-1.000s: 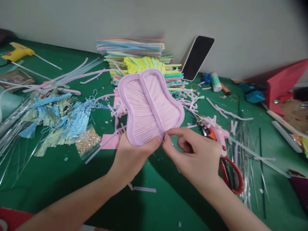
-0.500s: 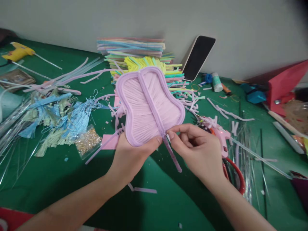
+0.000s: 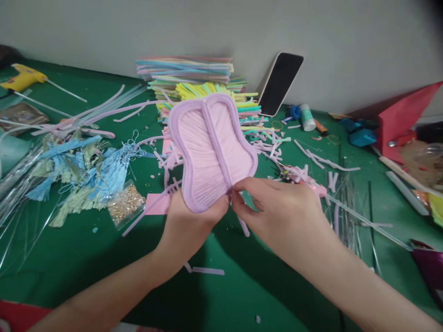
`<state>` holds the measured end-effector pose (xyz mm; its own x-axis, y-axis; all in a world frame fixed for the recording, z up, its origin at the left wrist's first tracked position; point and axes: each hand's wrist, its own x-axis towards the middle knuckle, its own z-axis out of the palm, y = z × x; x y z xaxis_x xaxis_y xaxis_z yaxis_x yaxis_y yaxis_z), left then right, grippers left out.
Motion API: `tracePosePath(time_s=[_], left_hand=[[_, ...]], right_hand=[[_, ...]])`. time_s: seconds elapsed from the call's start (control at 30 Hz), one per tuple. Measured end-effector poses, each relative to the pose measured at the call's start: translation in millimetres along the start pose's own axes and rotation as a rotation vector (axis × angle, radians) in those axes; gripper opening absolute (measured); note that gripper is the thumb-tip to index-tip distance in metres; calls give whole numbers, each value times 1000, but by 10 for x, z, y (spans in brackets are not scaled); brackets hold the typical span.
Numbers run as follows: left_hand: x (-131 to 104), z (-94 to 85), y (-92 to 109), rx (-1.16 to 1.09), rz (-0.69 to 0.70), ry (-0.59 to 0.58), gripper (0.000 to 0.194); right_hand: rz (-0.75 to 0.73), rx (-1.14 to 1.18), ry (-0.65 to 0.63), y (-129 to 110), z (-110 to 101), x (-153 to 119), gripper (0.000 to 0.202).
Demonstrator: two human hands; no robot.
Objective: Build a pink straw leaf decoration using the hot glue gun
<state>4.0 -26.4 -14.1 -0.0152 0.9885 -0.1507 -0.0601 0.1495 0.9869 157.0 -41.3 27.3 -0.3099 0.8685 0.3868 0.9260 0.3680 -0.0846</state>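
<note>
Sitting between 2 hands above the green table, the lilac panel shows pleats within a wavy rim. The left hand clasps its lower edge between thumb and fingers, presumably to brace it; the right hand pinches the lower end of its 1 central rib, probably for fine control, near a lilac stem poking out below. Around them lie blue tassels, a clear bag of gold bits and 1 yellow glue gun. Behind, bundled fuzzy stems are stacked, and 1 phone leans upright on the grey wall.
</note>
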Motion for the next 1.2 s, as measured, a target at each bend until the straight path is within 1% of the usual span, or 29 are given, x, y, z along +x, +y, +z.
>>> tracePosePath(time_s=[0.13, 0.27, 0.33, 0.4, 0.43, 0.47, 0.5, 0.53, 0.57, 0.63, 0.7, 0.77, 0.87, 0.93, 1.0, 1.1, 1.2], left_hand=[[-42, 55, 97, -50, -66, 20, 27], [-63, 98, 187, -53, -163, 57, 27], [-59, 106, 215, -56, -161, 59, 25], [-51, 102, 234, -67, -150, 42, 22], [-46, 96, 240, -74, -148, 30, 22], [-40, 88, 245, -83, -147, 11, 22], [-34, 80, 248, -95, -147, -14, 24], [-27, 71, 249, -108, -148, -44, 27], [-20, 63, 247, -124, -146, -73, 30], [-9, 47, 238, -154, -149, -126, 35], [-3, 31, 223, -178, -157, -171, 36], [2, 14, 205, -192, -174, -215, 35], [20, -8, 181, -178, -222, -258, 31], [42, -16, 171, -158, -243, -278, 29], [68, -16, 162, -130, -240, -293, 26], [102, -14, 144, -103, -245, -298, 32], [123, -12, 115, -69, -271, -304, 38]], right_hand=[[88, 73, 59, -52, 39, -18, 14], [208, 236, 150, -100, 113, -42, 11], [342, 389, 160, -106, 141, -47, 8], [505, 568, 123, -89, 156, -57, 8], [561, 647, 98, -70, 157, -66, 8], [584, 701, 82, -44, 154, -77, 8], [568, 716, 76, -14, 148, -90, 8], [510, 691, 85, 21, 139, -104, 8], [418, 634, 102, 58, 128, -117, 9], [171, 477, 129, 133, 103, -133, 13], [-62, 341, 112, 202, 82, -133, 14], [-202, 257, 67, 258, 68, -116, 16], [-272, 224, -4, 309, 48, -65, 14], [-276, 251, -68, 323, 24, -18, 15], [-261, 274, -170, 328, -5, 32, 14], [-249, 278, -326, 329, -35, 94, 13], [-257, 231, -379, 325, -19, 128, 14]])
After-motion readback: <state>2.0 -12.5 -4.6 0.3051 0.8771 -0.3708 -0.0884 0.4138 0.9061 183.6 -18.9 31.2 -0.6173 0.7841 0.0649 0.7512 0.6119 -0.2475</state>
